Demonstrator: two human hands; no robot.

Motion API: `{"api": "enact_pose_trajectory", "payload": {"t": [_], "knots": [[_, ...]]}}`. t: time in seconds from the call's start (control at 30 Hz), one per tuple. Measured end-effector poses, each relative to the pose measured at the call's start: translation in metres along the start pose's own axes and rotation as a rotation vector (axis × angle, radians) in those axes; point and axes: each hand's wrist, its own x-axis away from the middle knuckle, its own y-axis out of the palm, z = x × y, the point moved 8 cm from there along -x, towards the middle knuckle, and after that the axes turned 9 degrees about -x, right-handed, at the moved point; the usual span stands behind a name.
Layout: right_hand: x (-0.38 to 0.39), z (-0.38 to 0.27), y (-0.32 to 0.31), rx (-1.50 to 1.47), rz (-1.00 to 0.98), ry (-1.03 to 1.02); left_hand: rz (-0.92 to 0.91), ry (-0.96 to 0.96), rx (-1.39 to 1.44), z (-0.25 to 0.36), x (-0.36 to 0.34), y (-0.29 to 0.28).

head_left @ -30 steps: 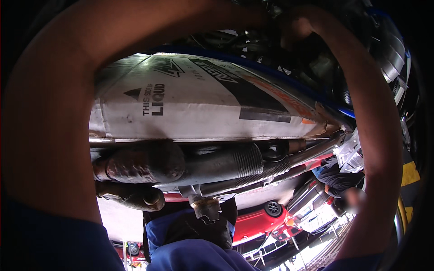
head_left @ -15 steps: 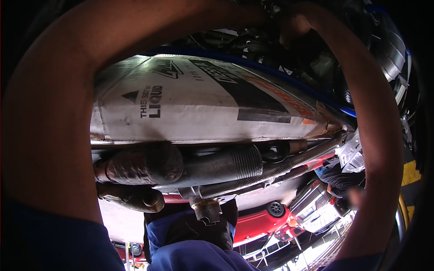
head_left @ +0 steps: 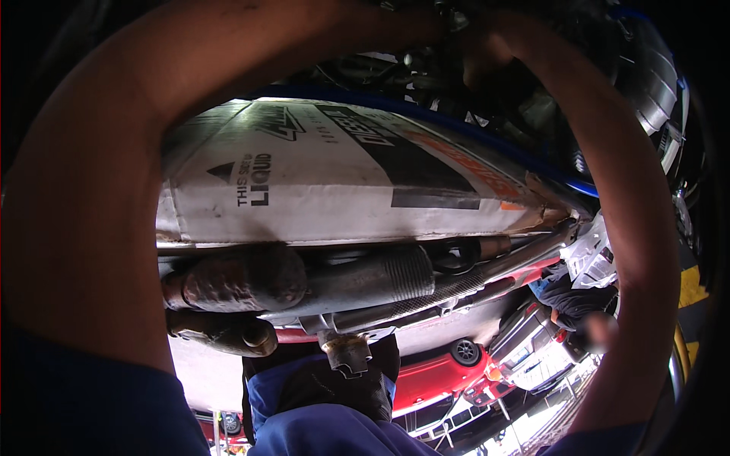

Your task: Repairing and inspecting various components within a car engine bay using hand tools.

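Both arms reach up to the dark machinery (head_left: 411,72) at the top of the head view, where my two hands come close together. My left hand (head_left: 420,27) is mostly lost in shadow and its fingers cannot be made out. Beside it, my right hand (head_left: 490,47) has its fingers curled; whatever they hold is hidden in the dark. A small metallic part (head_left: 458,20) glints between the hands. Below them a white printed cardboard sheet (head_left: 327,197) lies between my arms, along a blue edge (head_left: 365,97).
Along the cardboard's near side lie a worn, rounded brown tool (head_left: 243,281), a grey ribbed cylinder (head_left: 365,281), a knurled bar (head_left: 426,302) and a short metal fitting (head_left: 347,352). Silver ducting (head_left: 654,83) is at right. A person (head_left: 574,300) and a red car (head_left: 433,376) are beyond.
My right hand has shifted slightly left and down, staying near the left. The cardboard appears a little lower in view. The tools' arrangement looks the same.
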Motion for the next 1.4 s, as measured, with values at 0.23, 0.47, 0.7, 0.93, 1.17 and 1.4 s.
{"api": "enact_pose_trajectory", "payload": {"t": [0.23,0.47,0.7,0.93,1.17,1.4], "knots": [[-0.035,0.020,-0.003,-0.025,0.052,0.056,-0.181,0.230,-0.414,0.010,-0.009,0.014],[-0.018,0.027,0.019,0.006,0.141,-0.027,0.065,0.016,0.191,0.020,0.003,-0.025],[-0.044,0.028,0.000,-0.138,0.088,0.031,-0.108,-0.263,0.595,-0.008,0.038,-0.013],[-0.047,0.022,0.014,0.035,-0.069,-0.114,-0.064,-0.284,0.553,-0.010,0.024,-0.014],[0.002,0.006,-0.015,0.011,0.324,-0.079,0.035,0.119,-0.021,-0.005,0.020,0.004],[-0.053,0.028,-0.013,-0.038,0.185,-0.085,0.007,0.277,-0.211,0.014,0.029,-0.008]]}}
